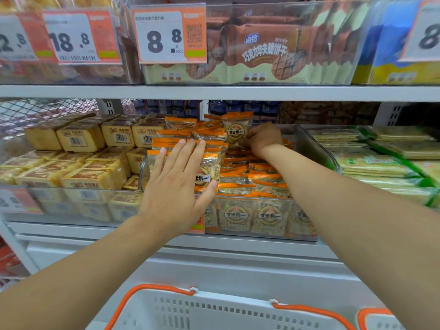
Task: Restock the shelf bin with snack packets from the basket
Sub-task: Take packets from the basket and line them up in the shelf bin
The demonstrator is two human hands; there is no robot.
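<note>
A clear shelf bin (262, 236) on the middle shelf holds several orange-topped snack packets (247, 177). My left hand (176, 184) lies flat with straight fingers on the packets at the bin's front left. My right hand (262, 139) reaches to the back of the bin and pinches one upright packet (235, 129) by its lower edge. Below, at the frame's bottom edge, stands a white basket (214, 313) with orange handles; its inside is mostly out of view.
Yellow cake packs (78, 163) fill the bin to the left, green-edged packs (381, 158) the bin to the right. The upper shelf edge (214, 92) runs just above my hands, with price tags and brown biscuit packs over it. A second basket corner (378, 320) shows bottom right.
</note>
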